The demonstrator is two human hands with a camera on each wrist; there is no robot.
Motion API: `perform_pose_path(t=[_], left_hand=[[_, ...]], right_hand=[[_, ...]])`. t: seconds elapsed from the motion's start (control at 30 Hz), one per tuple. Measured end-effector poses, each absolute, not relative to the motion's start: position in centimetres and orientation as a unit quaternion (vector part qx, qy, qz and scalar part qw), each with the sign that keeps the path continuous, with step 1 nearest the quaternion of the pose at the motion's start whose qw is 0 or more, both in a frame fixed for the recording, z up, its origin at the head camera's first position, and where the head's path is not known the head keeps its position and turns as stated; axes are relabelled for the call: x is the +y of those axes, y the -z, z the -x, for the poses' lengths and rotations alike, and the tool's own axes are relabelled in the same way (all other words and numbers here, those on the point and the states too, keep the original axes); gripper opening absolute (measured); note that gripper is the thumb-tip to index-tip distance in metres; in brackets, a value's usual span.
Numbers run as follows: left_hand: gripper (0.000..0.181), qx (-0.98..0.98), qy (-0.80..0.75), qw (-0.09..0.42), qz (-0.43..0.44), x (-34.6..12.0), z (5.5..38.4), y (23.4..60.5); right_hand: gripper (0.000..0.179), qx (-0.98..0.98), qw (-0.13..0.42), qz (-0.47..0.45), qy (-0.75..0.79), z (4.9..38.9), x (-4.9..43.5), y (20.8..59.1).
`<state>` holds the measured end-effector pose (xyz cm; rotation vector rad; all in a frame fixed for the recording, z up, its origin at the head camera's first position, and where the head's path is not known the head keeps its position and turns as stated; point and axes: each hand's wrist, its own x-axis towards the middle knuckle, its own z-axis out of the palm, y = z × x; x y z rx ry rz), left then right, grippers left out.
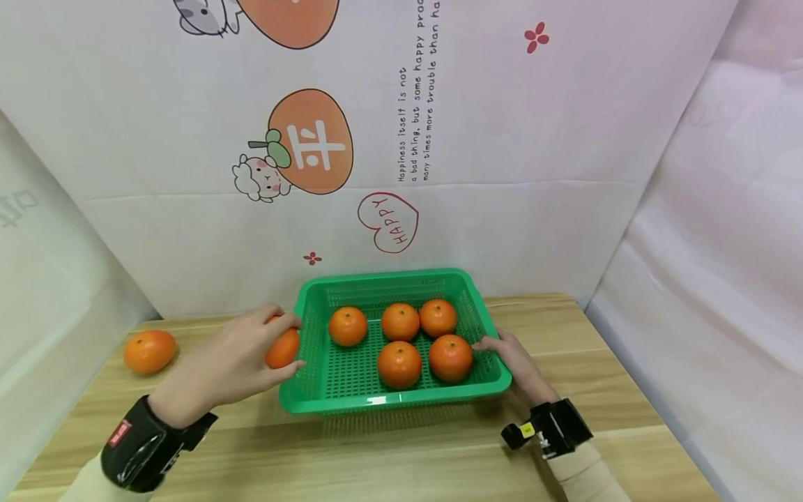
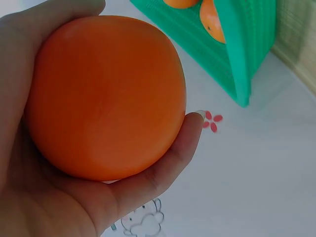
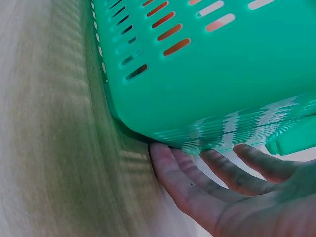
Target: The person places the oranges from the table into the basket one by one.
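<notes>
My left hand (image 1: 235, 359) holds an orange (image 1: 283, 348) beside the left rim of the green plastic basket (image 1: 376, 402). In the left wrist view, the fingers and thumb curl round that orange (image 2: 106, 98). At the basket's right side, my right hand (image 1: 518, 364) grips the wall, its thumb over the rim. The right wrist view has this hand's fingers (image 3: 182, 190) against the outside of the basket (image 3: 207, 74), near its bottom edge. Several oranges lie inside the basket, one orange (image 1: 348, 326) apart at the left and the others grouped toward the right.
Another orange (image 1: 150, 351) lies on the wooden table (image 1: 401, 460) at the far left. Behind the table hangs a white printed cloth (image 1: 502, 230), with white cloth also at both sides. Black camera straps (image 1: 150, 446) circle both wrists.
</notes>
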<state>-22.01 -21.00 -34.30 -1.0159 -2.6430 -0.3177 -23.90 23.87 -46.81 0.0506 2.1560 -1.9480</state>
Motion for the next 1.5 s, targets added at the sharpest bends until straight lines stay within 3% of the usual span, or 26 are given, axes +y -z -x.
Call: perform_pose_path(t=[0.43,1.13,1.5], left_hand=[[0.053,-0.915,0.082,0.059,0.39,-17.5,23.9,34.7],[0.049,-0.911,0.086,0.013,0.403,-13.5,26.5,36.3],[0.058,-0.908,0.057,-0.015,0.415,-11.0,27.4,37.4]], right_hand=[[0.077,0.733,0.121,-0.02,0.669,23.8,23.9,46.8],[0.077,0.733,0.119,-0.03,0.669,23.9,23.8,46.9],[0.076,0.729,0.12,-0.029,0.674,24.0,23.7,46.7]])
